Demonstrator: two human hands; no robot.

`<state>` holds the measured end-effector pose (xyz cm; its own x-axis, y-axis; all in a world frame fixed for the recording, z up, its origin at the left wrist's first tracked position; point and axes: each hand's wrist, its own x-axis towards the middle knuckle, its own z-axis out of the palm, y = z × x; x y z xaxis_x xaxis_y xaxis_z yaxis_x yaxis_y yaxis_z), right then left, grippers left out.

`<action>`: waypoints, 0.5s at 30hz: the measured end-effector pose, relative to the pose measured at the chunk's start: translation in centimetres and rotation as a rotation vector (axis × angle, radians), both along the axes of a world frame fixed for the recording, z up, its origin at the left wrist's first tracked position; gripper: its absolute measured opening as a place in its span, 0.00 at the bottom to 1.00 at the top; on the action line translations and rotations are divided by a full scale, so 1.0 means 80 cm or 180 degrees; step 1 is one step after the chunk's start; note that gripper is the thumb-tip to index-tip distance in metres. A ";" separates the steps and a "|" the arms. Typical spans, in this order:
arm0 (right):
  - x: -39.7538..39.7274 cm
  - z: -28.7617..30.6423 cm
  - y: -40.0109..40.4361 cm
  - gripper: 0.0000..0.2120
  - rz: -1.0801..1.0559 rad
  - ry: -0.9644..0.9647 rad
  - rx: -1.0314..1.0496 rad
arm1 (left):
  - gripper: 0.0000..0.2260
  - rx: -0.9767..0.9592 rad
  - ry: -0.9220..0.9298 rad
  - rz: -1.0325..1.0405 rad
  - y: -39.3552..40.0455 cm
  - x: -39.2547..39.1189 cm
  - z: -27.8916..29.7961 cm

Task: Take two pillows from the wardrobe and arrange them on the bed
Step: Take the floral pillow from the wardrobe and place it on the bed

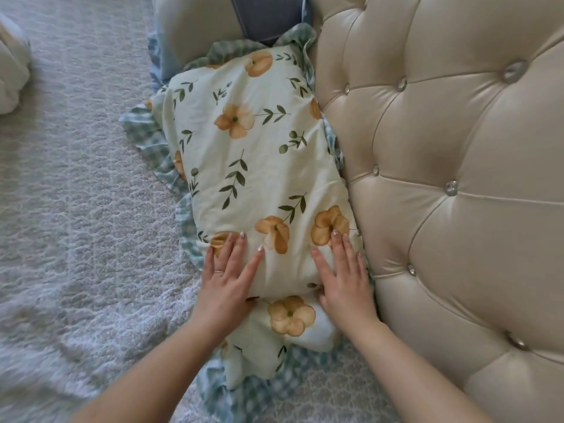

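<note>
A cream pillow (253, 166) printed with orange flowers and green leaves, edged with a green checked frill, lies on the bed against the tufted headboard. My left hand (227, 276) rests flat on its near left part, fingers spread. Flat on the near right part, beside the headboard, lies my right hand (343, 277). Neither hand grips anything. A second pillow with blue-patterned edging (158, 61) shows only partly beyond the floral one, mostly hidden under a beige cushion.
The cream tufted headboard (442, 178) with shiny buttons fills the right side. A grey-white textured bedspread (76, 209) covers the bed at left. A beige cushion (195, 29) and a dark blue object (268, 16) sit at the top. White bedding (12, 71) lies far left.
</note>
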<state>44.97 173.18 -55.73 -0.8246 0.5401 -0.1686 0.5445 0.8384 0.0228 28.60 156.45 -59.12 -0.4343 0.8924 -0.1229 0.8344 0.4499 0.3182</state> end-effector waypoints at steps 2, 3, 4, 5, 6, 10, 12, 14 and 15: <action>-0.018 -0.002 0.012 0.40 -0.0012 0.0200 0.0355 | 0.49 -0.0091 0.0220 -0.0040 0.005 -0.014 -0.005; -0.031 -0.001 0.022 0.39 -0.0030 0.0259 0.0452 | 0.48 -0.0126 0.0251 -0.0037 0.010 -0.021 -0.005; -0.044 0.000 0.031 0.37 -0.0010 0.0278 0.0495 | 0.47 -0.0172 0.0241 -0.0007 0.015 -0.027 -0.005; -0.054 0.001 0.039 0.36 0.0030 0.0267 0.0497 | 0.46 -0.0228 0.0215 0.0023 0.021 -0.032 -0.004; -0.059 0.000 0.042 0.34 0.0051 0.0232 0.0483 | 0.45 -0.0297 0.0189 0.0034 0.024 -0.034 -0.002; -0.055 -0.004 0.033 0.30 -0.0101 0.0083 0.0370 | 0.41 -0.0506 0.0105 0.0073 0.026 -0.028 0.008; -0.056 0.005 0.031 0.33 -0.0073 -0.0085 0.0190 | 0.41 -0.0706 0.0045 0.0068 0.024 -0.023 0.017; -0.054 0.018 0.030 0.35 -0.0107 -0.0340 -0.0116 | 0.39 -0.0762 -0.0074 0.0119 0.020 -0.018 0.027; -0.051 0.027 0.029 0.35 -0.0171 -0.0322 -0.0259 | 0.37 -0.0729 -0.0165 0.0163 0.017 -0.014 0.038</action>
